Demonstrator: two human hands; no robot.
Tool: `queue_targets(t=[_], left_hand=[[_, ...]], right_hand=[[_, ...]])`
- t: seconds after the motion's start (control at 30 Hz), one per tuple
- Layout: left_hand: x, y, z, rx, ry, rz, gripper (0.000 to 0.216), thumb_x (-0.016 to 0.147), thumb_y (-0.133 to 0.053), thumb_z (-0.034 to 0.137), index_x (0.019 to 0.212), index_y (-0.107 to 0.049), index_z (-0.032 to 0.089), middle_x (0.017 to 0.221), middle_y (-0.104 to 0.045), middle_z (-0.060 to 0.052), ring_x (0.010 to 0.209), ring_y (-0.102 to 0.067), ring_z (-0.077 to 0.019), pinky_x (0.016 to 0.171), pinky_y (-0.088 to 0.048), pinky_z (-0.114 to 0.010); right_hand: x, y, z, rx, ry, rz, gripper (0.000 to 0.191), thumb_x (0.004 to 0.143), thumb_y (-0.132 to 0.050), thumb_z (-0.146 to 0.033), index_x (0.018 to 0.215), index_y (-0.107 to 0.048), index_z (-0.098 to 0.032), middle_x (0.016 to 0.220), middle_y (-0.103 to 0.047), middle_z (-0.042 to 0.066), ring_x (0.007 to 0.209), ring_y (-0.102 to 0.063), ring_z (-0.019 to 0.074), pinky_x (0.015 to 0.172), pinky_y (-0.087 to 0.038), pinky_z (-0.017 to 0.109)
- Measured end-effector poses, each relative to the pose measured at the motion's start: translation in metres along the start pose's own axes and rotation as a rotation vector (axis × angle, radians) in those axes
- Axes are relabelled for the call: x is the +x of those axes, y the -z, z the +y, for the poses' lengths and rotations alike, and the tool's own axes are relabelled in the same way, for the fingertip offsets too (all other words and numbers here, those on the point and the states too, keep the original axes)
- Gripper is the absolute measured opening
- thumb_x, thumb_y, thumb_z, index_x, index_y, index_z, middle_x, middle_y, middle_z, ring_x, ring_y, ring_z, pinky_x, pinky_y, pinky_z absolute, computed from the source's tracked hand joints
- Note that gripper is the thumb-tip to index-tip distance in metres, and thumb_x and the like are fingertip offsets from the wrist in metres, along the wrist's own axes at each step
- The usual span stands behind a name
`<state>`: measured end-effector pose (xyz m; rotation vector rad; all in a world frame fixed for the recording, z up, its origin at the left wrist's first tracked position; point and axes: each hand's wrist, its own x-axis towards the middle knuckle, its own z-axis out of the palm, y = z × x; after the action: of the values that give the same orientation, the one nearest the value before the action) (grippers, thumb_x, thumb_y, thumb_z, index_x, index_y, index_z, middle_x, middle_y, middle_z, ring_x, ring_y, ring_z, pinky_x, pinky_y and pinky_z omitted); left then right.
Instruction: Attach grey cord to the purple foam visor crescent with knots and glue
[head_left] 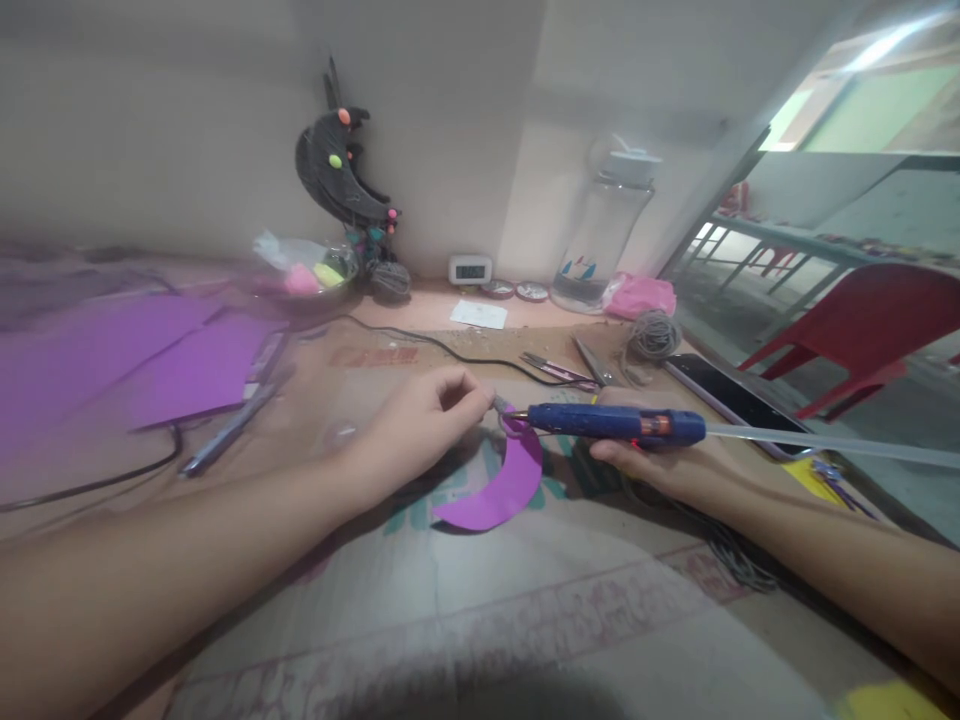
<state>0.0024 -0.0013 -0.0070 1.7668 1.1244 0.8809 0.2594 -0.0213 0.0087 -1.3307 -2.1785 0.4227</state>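
My right hand (630, 455) is closed around a blue glue gun (600, 421), with a long clear glue stick (817, 438) sticking out of its back. The nozzle points left, at the upper tip of a purple crescent cutout (517, 470). My left hand (442, 405) pinches a bit of grey yarn (500, 403) at that same tip. Whether its fingers also grip the crescent, I cannot tell. The crescent's lower point curves left over the printed cardboard (360, 590) on the table.
Purple sheets (187, 350) and a blue pen-like tool (229, 430) lie on the left. Behind are scissors (592, 360), a yarn ball (652, 337), a water bottle (604, 230) and a small clock (470, 269). A phone (739, 400) rests right; a dark crescent ornament (337, 165) hangs on the wall.
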Motion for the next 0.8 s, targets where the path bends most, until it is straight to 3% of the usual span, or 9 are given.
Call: queue_targets(t=[0.37, 0.63, 0.8], left_hand=[[0.0008, -0.0006, 0.0013, -0.012, 0.014, -0.003, 0.03, 0.09, -0.048, 0.043, 0.072, -0.054, 0.019, 0.062, -0.061, 0.001, 0.052, -0.05, -0.0107, 0.05, -0.037, -0.022], [0.0011, 0.0005, 0.0006, 0.015, -0.018, -0.009, 0.03, 0.09, -0.047, 0.042, 0.072, -0.055, 0.019, 0.064, -0.063, 0.0, 0.061, -0.056, -0.0135, 0.06, -0.042, -0.025], [-0.0002, 0.0, 0.0026, 0.004, 0.001, -0.006, 0.03, 0.089, -0.047, 0.042, 0.072, -0.055, 0.019, 0.063, -0.063, 0.0, 0.058, -0.055, -0.0136, 0.056, -0.041, -0.025]], right_hand=[[-0.0018, -0.0008, -0.0018, -0.027, 0.012, 0.03, 0.038, 0.076, -0.059, -0.058, 0.061, -0.046, -0.026, 0.054, -0.046, -0.001, 0.047, -0.045, 0.0149, 0.041, -0.036, 0.029], [-0.003, -0.0004, 0.003, 0.004, -0.041, -0.07, 0.033, 0.079, -0.057, -0.057, 0.066, -0.056, -0.026, 0.058, -0.053, 0.001, 0.053, -0.051, 0.0176, 0.047, -0.04, 0.031], [-0.0033, -0.0009, 0.0029, -0.027, -0.05, -0.069, 0.035, 0.08, -0.055, -0.057, 0.066, -0.056, -0.025, 0.06, -0.055, 0.002, 0.055, -0.052, 0.0185, 0.049, -0.042, 0.031]])
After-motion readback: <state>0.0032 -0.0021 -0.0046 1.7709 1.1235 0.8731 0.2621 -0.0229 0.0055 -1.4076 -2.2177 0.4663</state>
